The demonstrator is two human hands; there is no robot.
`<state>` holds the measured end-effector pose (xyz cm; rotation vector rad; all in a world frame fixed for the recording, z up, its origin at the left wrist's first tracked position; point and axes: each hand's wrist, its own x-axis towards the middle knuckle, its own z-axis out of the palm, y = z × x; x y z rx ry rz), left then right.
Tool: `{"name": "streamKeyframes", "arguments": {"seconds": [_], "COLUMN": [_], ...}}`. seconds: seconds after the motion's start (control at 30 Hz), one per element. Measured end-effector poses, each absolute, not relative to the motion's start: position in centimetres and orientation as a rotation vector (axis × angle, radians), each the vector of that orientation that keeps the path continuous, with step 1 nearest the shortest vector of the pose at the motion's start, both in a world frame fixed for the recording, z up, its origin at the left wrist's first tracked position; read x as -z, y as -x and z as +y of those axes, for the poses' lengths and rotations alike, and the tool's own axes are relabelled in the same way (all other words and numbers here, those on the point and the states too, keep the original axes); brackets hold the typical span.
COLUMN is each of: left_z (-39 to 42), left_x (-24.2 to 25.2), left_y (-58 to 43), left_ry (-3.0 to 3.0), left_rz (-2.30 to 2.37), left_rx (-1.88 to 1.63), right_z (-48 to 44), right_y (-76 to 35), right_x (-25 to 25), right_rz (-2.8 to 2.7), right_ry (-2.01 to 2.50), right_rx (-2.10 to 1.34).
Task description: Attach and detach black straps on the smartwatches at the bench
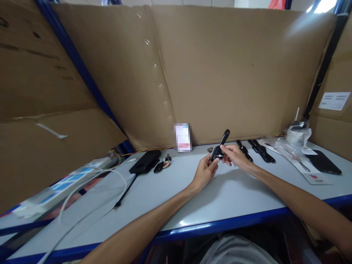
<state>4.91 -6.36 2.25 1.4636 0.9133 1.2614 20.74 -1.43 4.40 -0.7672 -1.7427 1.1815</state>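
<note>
A black spokeshave is held just above the table, one handle pointing up and away from me. My left hand grips it from the lower left, thumb against its middle. My right hand is closed on its right side, with thumb and fingers at the body near the small screws. The fingers hide the lower handle. A small dark piece lies just behind the spokeshave. To the right of my right hand rest several similar black tools.
On the left are a black power bank, keys, white cables and a power strip. A blurred upright screen leans on the cardboard wall. A phone, plastic packaging and a cup stand right.
</note>
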Motion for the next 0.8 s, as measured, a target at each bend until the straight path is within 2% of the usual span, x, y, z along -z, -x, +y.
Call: {"name": "streamKeyframes", "arguments": {"seconds": [0.17, 0.37, 0.43, 0.67, 0.8], "left_z": [-6.3, -6.5, -6.5, -6.4, -6.7], "left_x": [-2.5, -2.7, -2.6, -2.4, -2.6], "left_y": [-4.7, -4.5, -4.4, -4.4, -4.4], "left_ry": [-1.392, -1.326, -1.321, -1.348, -1.335], "left_rz": [0.886, 0.872, 0.861, 0.809, 0.822], "left_rx": [-1.286, -1.349, -1.364, -1.392, -1.406], "right_z": [-1.8, -3.2, -3.3, -3.2, -3.4], "right_y": [-21.0, -22.0, -22.1, -21.8, -21.5], "right_x": [-4.5, -5.3, -5.3, -4.9, -4.8], "right_rz": [-1.84, -2.28, -2.319, -2.386, -2.385], "right_ry": [0.771, 0.865, 0.929, 1.004, 1.034], "right_rx": [-1.067, -0.152, 0.036, 0.387, 0.473]}}
